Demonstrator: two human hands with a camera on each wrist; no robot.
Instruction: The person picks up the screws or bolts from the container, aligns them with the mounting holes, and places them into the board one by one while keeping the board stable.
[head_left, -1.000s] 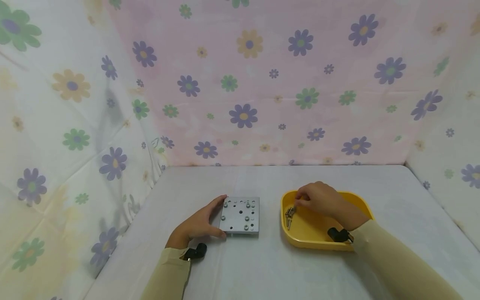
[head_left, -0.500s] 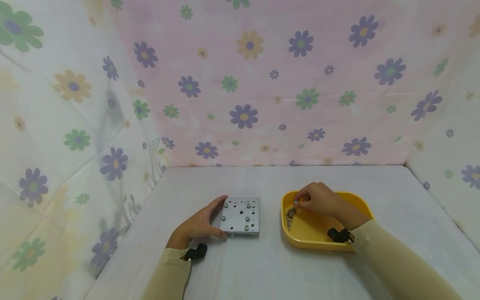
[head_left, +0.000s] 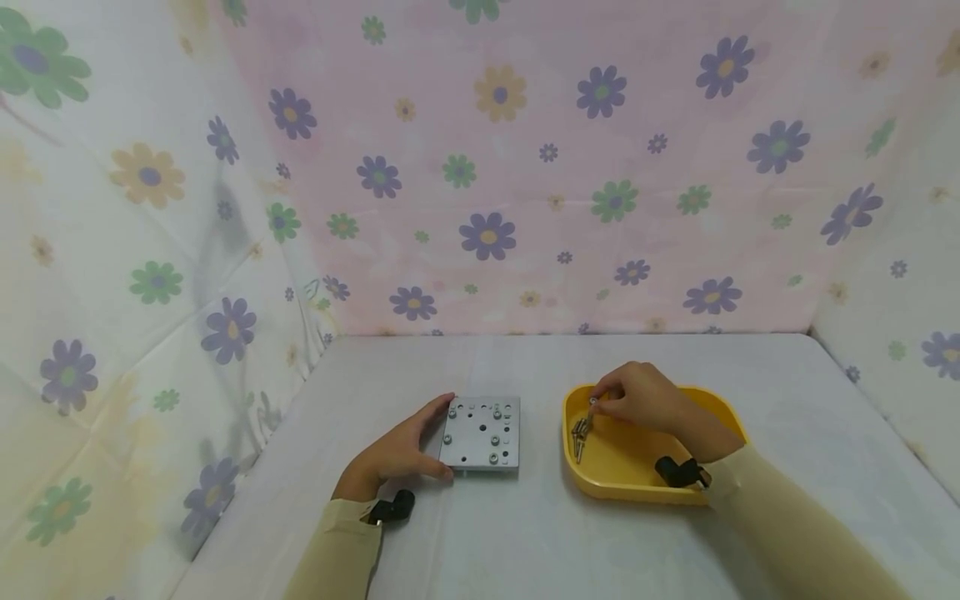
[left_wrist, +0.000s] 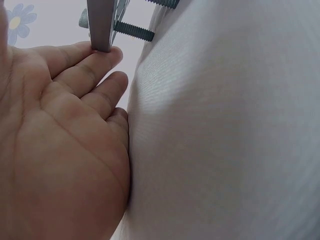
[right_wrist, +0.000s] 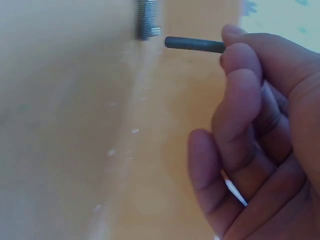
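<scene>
My left hand (head_left: 397, 448) holds the left side of a square silver metal plate (head_left: 468, 443), thumb at the near edge and fingers at the far edge. Several socket-head bolts stand in the plate's holes; in the left wrist view, a threaded bolt shank (left_wrist: 134, 30) sticks out from its underside. Over the yellow tray (head_left: 637, 492), my right hand (head_left: 647, 402) pinches one bolt (right_wrist: 195, 44) between thumb and fingertips, its threaded end pointing away from the hand. More loose bolts (head_left: 580, 435) lie at the tray's left side.
Both things rest on a white-covered table (head_left: 480, 542), the tray to the right of the plate. Flower-patterned cloth (head_left: 525, 192) stands behind and at both sides. A black wrist camera (head_left: 678, 472) hangs over the tray's near part.
The head of the bolt in my right hand shows more clearly than a second ago, as it has turned upward at the fingertips. My left hand and the plate stay in place.
</scene>
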